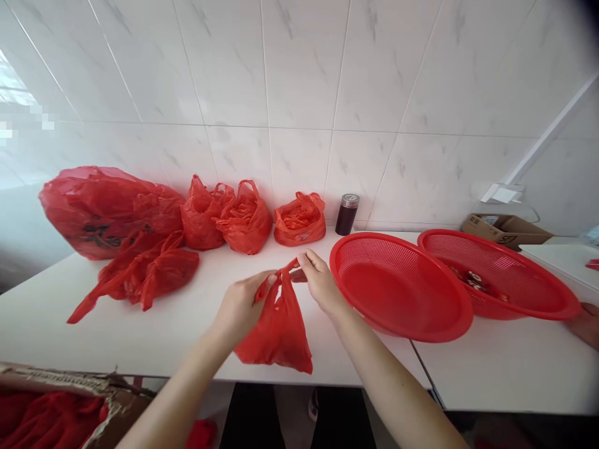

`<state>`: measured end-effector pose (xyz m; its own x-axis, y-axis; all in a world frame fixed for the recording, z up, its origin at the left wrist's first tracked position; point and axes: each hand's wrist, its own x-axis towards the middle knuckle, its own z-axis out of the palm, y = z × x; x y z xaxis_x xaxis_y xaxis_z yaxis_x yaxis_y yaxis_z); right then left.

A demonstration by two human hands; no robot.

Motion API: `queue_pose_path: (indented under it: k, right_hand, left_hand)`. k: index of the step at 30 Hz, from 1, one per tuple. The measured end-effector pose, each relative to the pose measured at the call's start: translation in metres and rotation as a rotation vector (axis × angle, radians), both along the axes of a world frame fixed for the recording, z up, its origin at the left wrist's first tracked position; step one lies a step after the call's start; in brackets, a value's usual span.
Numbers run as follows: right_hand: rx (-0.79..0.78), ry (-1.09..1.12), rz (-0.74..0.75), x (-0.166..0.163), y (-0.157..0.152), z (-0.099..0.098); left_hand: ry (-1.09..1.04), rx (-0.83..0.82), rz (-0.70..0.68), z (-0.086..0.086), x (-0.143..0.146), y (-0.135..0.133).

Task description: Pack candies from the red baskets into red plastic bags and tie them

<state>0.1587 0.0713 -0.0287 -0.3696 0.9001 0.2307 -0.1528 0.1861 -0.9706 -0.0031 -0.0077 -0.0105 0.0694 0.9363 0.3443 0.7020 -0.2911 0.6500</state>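
Note:
Both of my hands grip a small red plastic bag [279,327] by its top, just above the white table [187,312]. My left hand [243,304] pinches the left handle, fingers closed. My right hand [319,280] pinches the right handle, fingers closed. The bag hangs slack between them, its bottom near the table's front edge. Directly right of my right hand lies a red perforated basket [400,287], tilted and with nothing in it.
Along the tiled wall sit one large red bag [105,209], several smaller red bags [243,218] and a dark jar [347,214]. A second red basket [500,274] holds small items; another person's hand [584,324] touches it. Cardboard boxes stand at bottom left [60,405] and far right [505,229].

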Motion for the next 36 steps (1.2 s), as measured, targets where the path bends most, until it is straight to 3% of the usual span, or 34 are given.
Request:
queue_pose_path:
  k: [5,10,17,20,23,29,33,36]
  right_hand:
    - [-0.102,-0.220,-0.240,-0.012,0.038,-0.055]
    - [-0.127,-0.330,-0.288,-0.016,0.055,-0.090]
    - [0.115,-0.445,-0.364,-0.027,-0.004,-0.100]
    - [0.164,-0.503,-0.330,-0.028,-0.019,-0.110]
    - [0.169,-0.517,-0.323,-0.027,-0.014,-0.114]
    - [0.124,-0.477,-0.377,-0.040,-0.009,-0.104]
    - [0.142,-0.472,-0.304,-0.051,-0.011,-0.100]
    - [0.148,-0.493,-0.290,-0.044,0.006,-0.103]
  left_hand:
    - [-0.175,-0.073,0.183,-0.052,-0.004,-0.051]
    - [-0.372,-0.153,0.300,-0.083,-0.010,-0.081]
    - [-0.830,-0.045,0.487,-0.108,0.000,-0.050]
    - [-0.688,-0.032,0.568,-0.119,0.007,-0.036]
    - [-0.585,-0.041,0.572,-0.127,0.008,-0.030]
    - [-0.481,-0.067,0.625,-0.137,0.001,-0.024]
    - [-0.428,-0.110,0.587,-0.143,-0.003,-0.023]
    - [-0.388,-0.132,0.581,-0.146,-0.012,-0.023]
